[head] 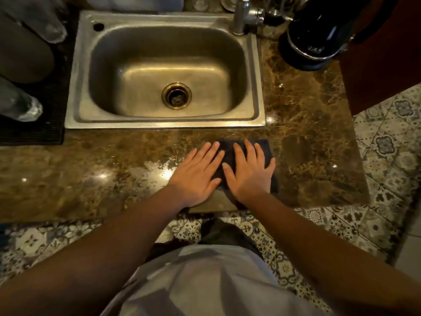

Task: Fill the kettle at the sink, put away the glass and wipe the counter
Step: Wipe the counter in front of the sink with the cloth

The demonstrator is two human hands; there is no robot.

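A dark folded cloth [230,153] lies on the brown marble counter [91,169] in front of the steel sink [75,92]. My left hand [198,172] lies flat with fingers spread, its fingertips on the cloth's left edge. My right hand [249,169] presses flat on the cloth, fingers apart. The black kettle [319,35] stands on its base at the back right of the counter, beside the tap [241,14]. Upturned glasses [22,106] rest on a dark mat at the left.
The dark drying mat [45,124] covers the counter left of the sink. A wet shine spreads on the counter left of my hands. A wooden cabinet side [382,71] rises at the right. Patterned floor tiles [387,144] lie beyond the counter's end and front edge.
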